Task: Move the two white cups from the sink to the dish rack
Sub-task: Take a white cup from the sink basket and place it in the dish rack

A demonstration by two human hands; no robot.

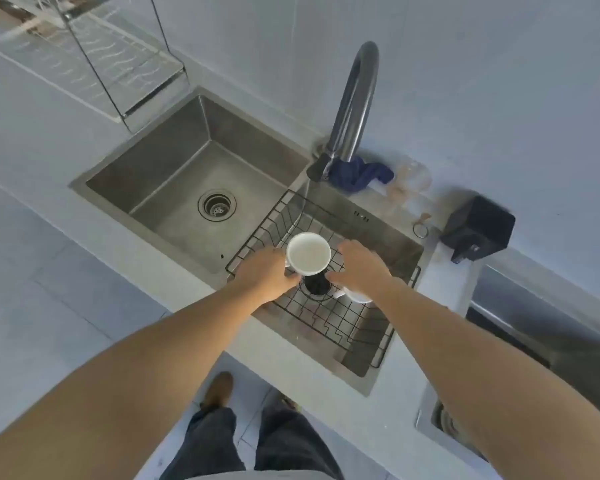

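Note:
A white cup (308, 253) stands upright, mouth up, above the black wire basket (329, 320) in the right sink basin (388, 233). My left hand (267, 277) is closed on its left side at the handle. My right hand (359, 268) lies over a second white cup (357, 296), of which only a rim sliver shows under the palm; its grip is hidden. The clear dish rack (94, 64) stands on the counter at the far left, beyond the left basin (174, 174).
A dark curved faucet (355, 109) rises behind the sinks. Beside it lie a blue cloth (361, 173), a clear glass (413, 181) and a black box (478, 228). A dark round drain (316, 284) sits between my hands. My legs and a brown shoe (219, 389) show below the counter edge.

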